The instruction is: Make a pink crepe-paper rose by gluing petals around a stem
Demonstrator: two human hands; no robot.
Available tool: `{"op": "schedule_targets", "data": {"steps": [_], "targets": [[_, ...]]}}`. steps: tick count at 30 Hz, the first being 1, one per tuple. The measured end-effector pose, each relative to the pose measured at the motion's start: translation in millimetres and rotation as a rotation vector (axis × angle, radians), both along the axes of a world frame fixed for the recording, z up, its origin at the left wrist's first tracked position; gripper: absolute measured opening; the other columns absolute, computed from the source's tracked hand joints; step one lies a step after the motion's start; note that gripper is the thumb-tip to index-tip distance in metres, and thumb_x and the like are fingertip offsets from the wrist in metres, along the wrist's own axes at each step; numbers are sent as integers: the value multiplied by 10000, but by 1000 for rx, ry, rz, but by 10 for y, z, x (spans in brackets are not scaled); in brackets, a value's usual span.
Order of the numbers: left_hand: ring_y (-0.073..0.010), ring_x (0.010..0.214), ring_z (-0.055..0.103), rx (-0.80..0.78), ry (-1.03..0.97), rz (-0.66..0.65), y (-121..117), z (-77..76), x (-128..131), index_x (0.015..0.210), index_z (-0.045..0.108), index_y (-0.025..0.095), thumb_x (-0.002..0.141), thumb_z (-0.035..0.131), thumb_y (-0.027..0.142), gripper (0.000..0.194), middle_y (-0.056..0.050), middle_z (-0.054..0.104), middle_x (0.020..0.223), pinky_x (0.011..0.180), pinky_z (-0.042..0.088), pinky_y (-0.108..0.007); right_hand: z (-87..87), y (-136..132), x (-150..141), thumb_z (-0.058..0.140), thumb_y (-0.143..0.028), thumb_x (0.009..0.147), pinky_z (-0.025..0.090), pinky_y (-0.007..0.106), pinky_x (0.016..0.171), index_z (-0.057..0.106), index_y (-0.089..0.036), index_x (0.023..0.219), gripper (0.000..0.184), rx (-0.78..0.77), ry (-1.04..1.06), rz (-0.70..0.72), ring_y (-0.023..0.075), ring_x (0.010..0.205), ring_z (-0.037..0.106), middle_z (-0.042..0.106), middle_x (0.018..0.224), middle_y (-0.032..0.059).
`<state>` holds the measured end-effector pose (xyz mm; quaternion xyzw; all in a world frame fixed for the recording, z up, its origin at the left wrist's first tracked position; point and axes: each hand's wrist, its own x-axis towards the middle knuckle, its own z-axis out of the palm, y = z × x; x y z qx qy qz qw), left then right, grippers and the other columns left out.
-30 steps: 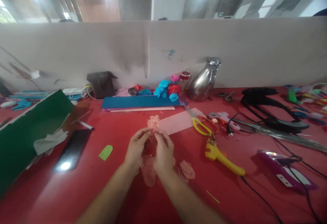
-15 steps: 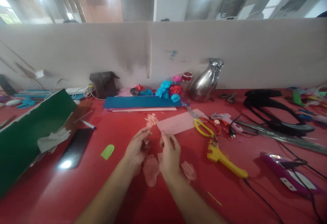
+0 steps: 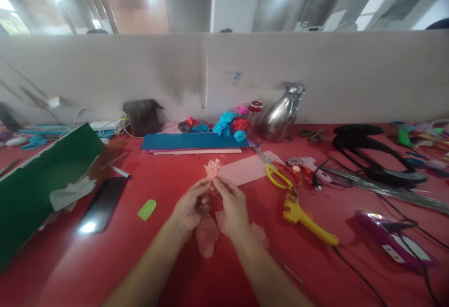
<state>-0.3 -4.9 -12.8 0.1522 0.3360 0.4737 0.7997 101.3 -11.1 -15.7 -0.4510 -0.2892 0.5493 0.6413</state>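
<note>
A small peach paper flower (image 3: 212, 167) with ruffled petals stands up from the fingertips of my left hand (image 3: 194, 202), which pinches its base. My right hand (image 3: 231, 202) meets it there, thumb and fingers pressed together at the flower's base. Whether the right fingers hold a separate piece is hidden. Below and between my wrists lies a pink paper petal (image 3: 207, 237), with more petals (image 3: 258, 235) partly behind my right wrist. Just beyond the hands, a pale pink paper strip (image 3: 243, 169) lies flat on the red table (image 3: 168, 260).
Yellow-handled scissors (image 3: 278, 176) and a yellow glue gun (image 3: 308, 225) with a cord lie to the right. A purple power strip (image 3: 396, 239) is farther right. At left are a phone (image 3: 105, 204), a green board (image 3: 45, 190) and a green paper piece (image 3: 147, 210). A steel jug (image 3: 282, 115) stands behind.
My right hand has moved up and left, bringing its fingertips from a small gap to touching the flower's base. The flower has shifted slightly right.
</note>
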Motion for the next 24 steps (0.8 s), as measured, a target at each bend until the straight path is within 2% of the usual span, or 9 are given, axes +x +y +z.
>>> {"op": "schedule_targets", "data": {"steps": [4, 9, 14, 20, 22, 24], "targets": [[-8, 385, 349, -5, 30, 9, -5, 3, 4, 890, 570, 195, 657, 705, 171, 270, 61, 528, 611, 378, 241, -154, 14, 17, 15, 750, -328, 608, 464, 275, 635, 684, -188, 783, 234, 12, -2, -51, 144, 673, 592, 658, 725, 3], [-11, 391, 336, 19, 103, 28, -21, 22, 18, 887, 586, 194, 645, 712, 198, 272, 59, 523, 608, 389, 240, -159, 51, 8, 16, 728, -332, 637, 454, 274, 659, 659, -173, 744, 203, 29, -54, -64, 142, 686, 572, 641, 715, 7], [-6, 410, 341, 146, 179, 86, -55, 38, 59, 873, 622, 160, 642, 715, 200, 252, 47, 532, 614, 395, 230, -153, 80, 2, 1, 708, -343, 644, 441, 267, 632, 611, -175, 725, 210, 33, -70, -95, 130, 640, 532, 601, 676, -9], [-10, 437, 379, 143, 185, 178, -49, 50, 43, 885, 617, 166, 626, 740, 226, 293, 37, 563, 658, 430, 294, -150, 103, -36, 7, 648, -276, 651, 412, 254, 659, 600, -195, 721, 117, 10, -76, -153, 128, 686, 522, 597, 713, -25], [-12, 431, 374, 144, 156, 182, -26, 53, 18, 878, 601, 171, 621, 742, 222, 298, 35, 569, 678, 421, 289, -153, 98, -53, 21, 580, -207, 640, 385, 235, 618, 592, -193, 652, 22, 14, -99, -139, 114, 638, 490, 574, 657, -34], [-10, 418, 362, 136, 125, 162, -7, 58, 3, 867, 584, 172, 614, 742, 210, 300, 38, 566, 681, 403, 266, -153, 94, -64, 33, 507, -167, 612, 334, 223, 540, 527, -185, 518, 98, 26, -111, -93, 95, 539, 413, 488, 525, -49]]}}
